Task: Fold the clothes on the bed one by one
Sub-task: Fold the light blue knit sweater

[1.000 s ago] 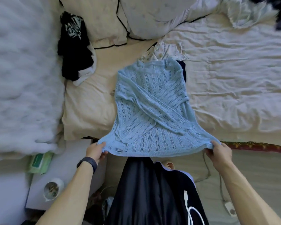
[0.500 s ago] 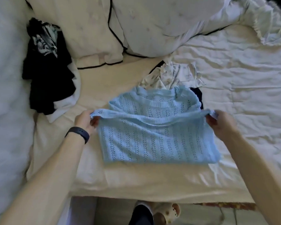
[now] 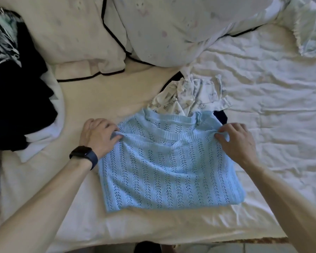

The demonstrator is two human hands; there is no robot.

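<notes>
A light blue knitted sweater (image 3: 170, 172) lies folded in half on the cream bed sheet (image 3: 102, 99), its hem brought up near the neckline. My left hand (image 3: 98, 136) pinches the hem's left corner. My right hand (image 3: 235, 139) pinches the right corner. Both corners are low against the sweater's shoulders. Just behind the neckline lies a crumpled white printed garment (image 3: 192, 97) on top of a dark one (image 3: 221, 115).
A pile of black and white clothes (image 3: 16, 99) sits at the left. Two pillows (image 3: 153, 28) lie at the head of the bed. A rumpled white sheet (image 3: 272, 88) covers the right side. The bed's near edge (image 3: 153, 240) runs along the bottom.
Both hands lifted the sweater's hem from the bed's near edge and carried it up over the body to the neckline, folding the sweater in half. The view moved closer to the bed.
</notes>
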